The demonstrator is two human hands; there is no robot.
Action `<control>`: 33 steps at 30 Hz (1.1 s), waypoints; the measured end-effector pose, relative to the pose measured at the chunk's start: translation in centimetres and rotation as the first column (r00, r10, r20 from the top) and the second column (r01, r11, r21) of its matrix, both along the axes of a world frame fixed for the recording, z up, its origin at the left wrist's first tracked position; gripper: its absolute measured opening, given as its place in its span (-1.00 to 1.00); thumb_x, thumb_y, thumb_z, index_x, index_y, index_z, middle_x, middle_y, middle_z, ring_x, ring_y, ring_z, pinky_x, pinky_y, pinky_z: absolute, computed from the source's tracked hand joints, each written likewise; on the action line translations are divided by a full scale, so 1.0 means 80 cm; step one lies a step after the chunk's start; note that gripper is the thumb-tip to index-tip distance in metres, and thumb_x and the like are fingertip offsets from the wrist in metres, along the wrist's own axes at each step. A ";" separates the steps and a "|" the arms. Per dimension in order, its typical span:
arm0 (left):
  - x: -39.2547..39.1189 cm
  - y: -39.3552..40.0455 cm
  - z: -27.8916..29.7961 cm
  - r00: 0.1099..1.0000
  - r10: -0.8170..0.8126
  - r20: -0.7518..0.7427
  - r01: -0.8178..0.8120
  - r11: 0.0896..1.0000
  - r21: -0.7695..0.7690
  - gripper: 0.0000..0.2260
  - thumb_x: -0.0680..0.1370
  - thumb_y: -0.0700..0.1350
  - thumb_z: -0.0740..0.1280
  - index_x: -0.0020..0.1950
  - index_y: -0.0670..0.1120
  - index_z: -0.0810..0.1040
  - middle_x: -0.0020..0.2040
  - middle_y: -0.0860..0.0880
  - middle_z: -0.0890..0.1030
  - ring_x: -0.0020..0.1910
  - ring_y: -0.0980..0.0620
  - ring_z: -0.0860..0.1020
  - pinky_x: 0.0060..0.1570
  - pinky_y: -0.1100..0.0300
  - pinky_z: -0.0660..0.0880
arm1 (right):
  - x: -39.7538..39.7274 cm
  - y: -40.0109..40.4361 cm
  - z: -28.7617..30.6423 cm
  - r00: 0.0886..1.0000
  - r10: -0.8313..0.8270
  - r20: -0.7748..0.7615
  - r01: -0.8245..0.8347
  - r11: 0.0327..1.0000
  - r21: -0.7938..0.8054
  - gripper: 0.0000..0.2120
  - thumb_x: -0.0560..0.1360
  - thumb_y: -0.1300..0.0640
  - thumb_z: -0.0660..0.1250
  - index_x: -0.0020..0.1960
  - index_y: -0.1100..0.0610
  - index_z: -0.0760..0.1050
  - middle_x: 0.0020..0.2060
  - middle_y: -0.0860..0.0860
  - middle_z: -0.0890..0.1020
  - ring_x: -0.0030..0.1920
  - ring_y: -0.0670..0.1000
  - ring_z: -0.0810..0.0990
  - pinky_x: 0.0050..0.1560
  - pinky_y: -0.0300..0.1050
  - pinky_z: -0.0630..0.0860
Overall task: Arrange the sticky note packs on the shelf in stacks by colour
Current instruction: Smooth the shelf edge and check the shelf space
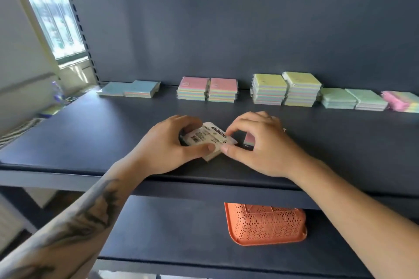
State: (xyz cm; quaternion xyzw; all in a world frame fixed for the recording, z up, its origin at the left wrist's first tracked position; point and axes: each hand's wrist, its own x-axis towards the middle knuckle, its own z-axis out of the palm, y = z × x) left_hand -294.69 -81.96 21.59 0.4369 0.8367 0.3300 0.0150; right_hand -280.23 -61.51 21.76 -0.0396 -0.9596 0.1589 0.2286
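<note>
Both hands share one flat square pack (207,140), printed label up, near the shelf's (90,138) front edge: left grip (169,148) clasping it, right grip (256,145) pinching its corner.

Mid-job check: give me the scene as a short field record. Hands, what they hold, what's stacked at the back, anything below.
left hand: grips pack, label side up
right hand: pinches the same pack's corner
held pack: near shelf front, tilted
blue stacks: back left, low
pink stacks: two, side by side
yellow stacks: tallest pair
green stacks: right of yellow
loose pink packs: far right, untidy
orange basket: lower shelf, upside down
</note>
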 end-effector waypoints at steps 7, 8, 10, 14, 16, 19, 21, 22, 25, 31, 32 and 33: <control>-0.004 -0.010 0.001 0.965 -0.176 0.193 0.131 0.965 0.225 -0.64 0.35 0.03 0.38 0.13 0.13 0.66 -0.08 0.04 0.64 -0.03 -0.04 0.62 0.02 0.00 0.54 | 0.010 -0.019 -0.010 0.999 0.022 -0.037 -0.013 0.978 0.208 -0.38 0.34 -0.55 0.22 0.14 -0.14 0.62 0.11 -0.29 0.62 0.34 -0.11 0.36 0.38 0.11 0.15; -0.005 -0.010 0.002 0.969 -0.187 0.159 0.157 0.970 0.187 -0.59 0.32 0.05 0.38 0.17 0.16 0.65 0.01 0.06 0.61 0.05 0.06 0.59 0.09 0.08 0.52 | 0.010 -0.019 -0.011 0.999 0.027 -0.040 -0.019 0.982 0.185 -0.41 0.36 -0.52 0.23 0.14 -0.13 0.62 0.12 -0.28 0.63 0.36 -0.12 0.36 0.40 0.09 0.13; -0.004 -0.010 0.004 0.963 -0.243 0.119 0.228 0.965 0.129 -0.53 0.31 0.03 0.39 0.24 0.18 0.63 0.18 0.12 0.57 0.24 0.17 0.52 0.23 0.23 0.42 | 0.009 -0.020 -0.013 0.996 0.041 -0.083 -0.029 0.989 0.146 -0.51 0.42 -0.41 0.24 0.11 -0.10 0.63 0.07 -0.25 0.66 0.35 -0.14 0.40 0.43 0.08 0.12; -0.004 -0.010 0.001 0.944 -0.312 0.108 0.298 0.946 0.128 -0.59 0.43 -0.17 0.44 0.27 0.06 0.64 0.19 0.16 0.68 0.24 0.13 0.60 0.28 0.19 0.46 | 0.004 -0.021 -0.015 0.959 0.061 -0.276 -0.034 0.994 0.103 -0.70 0.62 -0.11 0.15 0.00 0.02 0.59 -0.23 -0.11 0.64 -0.05 -0.05 0.57 0.24 0.10 0.36; -0.004 -0.007 -0.001 0.947 -0.306 0.102 0.283 0.940 0.190 -0.73 0.52 -0.22 0.50 0.20 -0.02 0.68 0.10 0.12 0.72 0.15 0.14 0.65 0.21 0.22 0.50 | 0.002 -0.019 -0.014 0.947 0.052 -0.316 -0.040 0.998 0.044 -0.70 0.67 -0.07 0.11 0.03 0.05 0.55 -0.30 -0.06 0.59 -0.20 -0.01 0.52 0.12 0.09 0.41; -0.008 -0.004 -0.003 0.926 -0.299 0.232 0.198 0.905 0.376 -0.86 0.55 -0.12 0.47 0.07 -0.14 0.72 0.00 -0.04 0.75 -0.02 0.06 0.68 0.07 0.15 0.58 | 0.001 -0.018 -0.013 0.945 0.030 -0.326 -0.036 0.999 -0.012 -0.68 0.70 -0.10 0.09 0.11 0.06 0.53 -0.23 -0.06 0.63 -0.18 -0.01 0.51 0.07 0.06 0.42; -0.011 -0.004 -0.003 0.905 -0.307 0.296 0.147 0.876 0.458 -0.77 0.54 -0.06 0.41 0.04 -0.20 0.70 -0.05 -0.08 0.75 -0.11 0.04 0.65 -0.04 0.20 0.57 | 0.002 -0.022 -0.012 0.948 0.024 -0.317 -0.015 0.999 0.031 -0.70 0.70 -0.08 0.14 0.19 0.08 0.54 -0.13 -0.06 0.66 -0.12 -0.07 0.46 0.05 0.06 0.42; -0.011 -0.004 -0.002 0.894 -0.318 0.316 0.142 0.869 0.475 -0.75 0.54 -0.05 0.40 0.04 -0.22 0.69 -0.07 -0.07 0.75 -0.14 0.06 0.64 -0.08 0.25 0.55 | 0.003 -0.024 -0.012 0.950 0.028 -0.310 -0.012 0.999 0.052 -0.71 0.69 -0.05 0.18 0.23 0.10 0.54 -0.09 -0.04 0.67 -0.08 -0.07 0.43 0.04 0.03 0.41; -0.009 -0.003 -0.002 0.879 -0.343 0.331 0.152 0.859 0.488 -0.75 0.57 -0.07 0.38 0.07 -0.24 0.69 -0.07 -0.05 0.75 -0.14 0.08 0.66 -0.08 0.30 0.53 | 0.007 -0.029 -0.012 0.950 0.018 -0.311 -0.013 1.000 0.020 -0.64 0.63 -0.03 0.30 0.34 0.12 0.53 0.04 0.03 0.69 0.04 -0.06 0.44 0.10 -0.07 0.37; -0.006 -0.007 0.003 0.851 -0.372 0.371 0.109 0.816 0.567 -0.81 0.60 -0.09 0.36 0.05 -0.17 0.70 -0.05 -0.05 0.74 -0.06 0.04 0.67 -0.03 0.23 0.56 | 0.007 -0.032 0.002 0.981 0.103 -0.164 -0.104 0.995 0.004 -0.27 0.46 0.05 0.46 0.56 -0.01 0.27 0.31 -0.06 0.55 0.30 0.02 0.49 0.37 0.04 0.38; -0.007 -0.008 0.003 0.847 -0.376 0.376 0.101 0.808 0.581 -0.81 0.60 -0.09 0.36 0.06 -0.17 0.70 -0.05 -0.07 0.74 -0.06 0.03 0.67 -0.03 0.21 0.57 | 0.005 -0.036 0.007 0.987 0.112 -0.113 -0.111 0.994 0.014 -0.19 0.45 0.06 0.47 0.61 -0.07 0.18 0.29 -0.08 0.55 0.27 0.01 0.48 0.37 0.00 0.34; -0.008 -0.009 0.003 0.844 -0.378 0.380 0.092 0.800 0.593 -0.81 0.60 -0.10 0.36 0.07 -0.18 0.69 -0.05 -0.09 0.73 -0.06 0.01 0.67 -0.04 0.20 0.58 | 0.003 -0.040 0.010 0.991 0.117 -0.071 -0.113 0.992 0.052 -0.13 0.46 0.07 0.47 0.63 -0.13 0.08 0.22 -0.10 0.56 0.21 0.02 0.48 0.35 -0.01 0.33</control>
